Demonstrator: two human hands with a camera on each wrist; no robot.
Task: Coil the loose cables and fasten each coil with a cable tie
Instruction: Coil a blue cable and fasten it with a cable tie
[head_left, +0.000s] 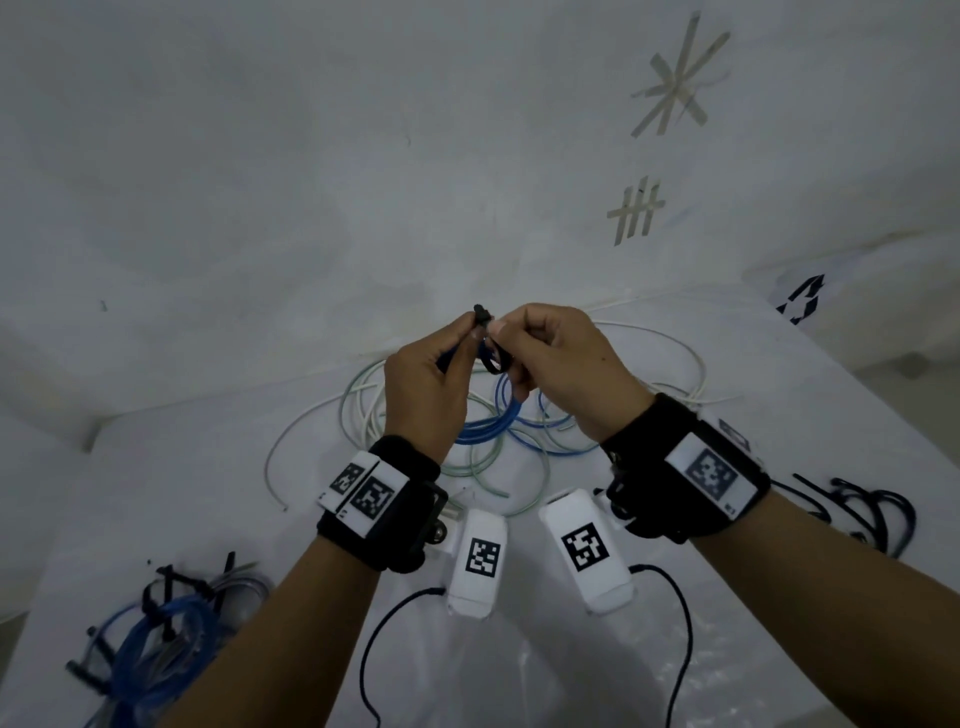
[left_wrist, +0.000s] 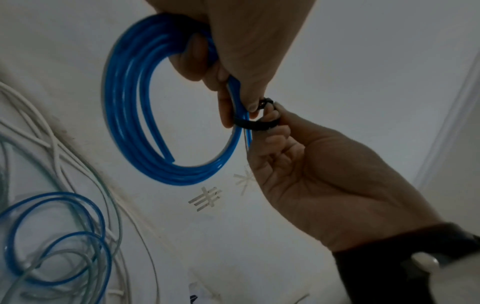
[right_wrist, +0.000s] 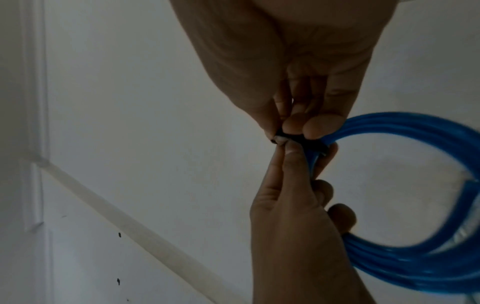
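I hold a coil of blue cable (head_left: 485, 428) up above the white table (head_left: 208, 467). My left hand (head_left: 467, 332) grips the coil (left_wrist: 124, 102) near its top, fingers curled round the strands. A black cable tie (head_left: 493, 361) is looped round the bundle (right_wrist: 415, 267). My right hand (head_left: 501, 332) pinches the tie (left_wrist: 257, 125) just beside the left fingertips (left_wrist: 253, 106). The tie's head (head_left: 482, 315) sticks up between the two hands. In the right wrist view the tie (right_wrist: 293, 137) is mostly covered by fingertips.
Loose white, greenish and blue cables (head_left: 363, 400) lie tangled on the table under my hands. Tied coils (head_left: 156, 623) sit at the front left and dark ties (head_left: 857, 514) at the right. Two white tagged boxes (head_left: 478, 561) hang below my wrists. The wall behind carries tape marks (head_left: 675, 83).
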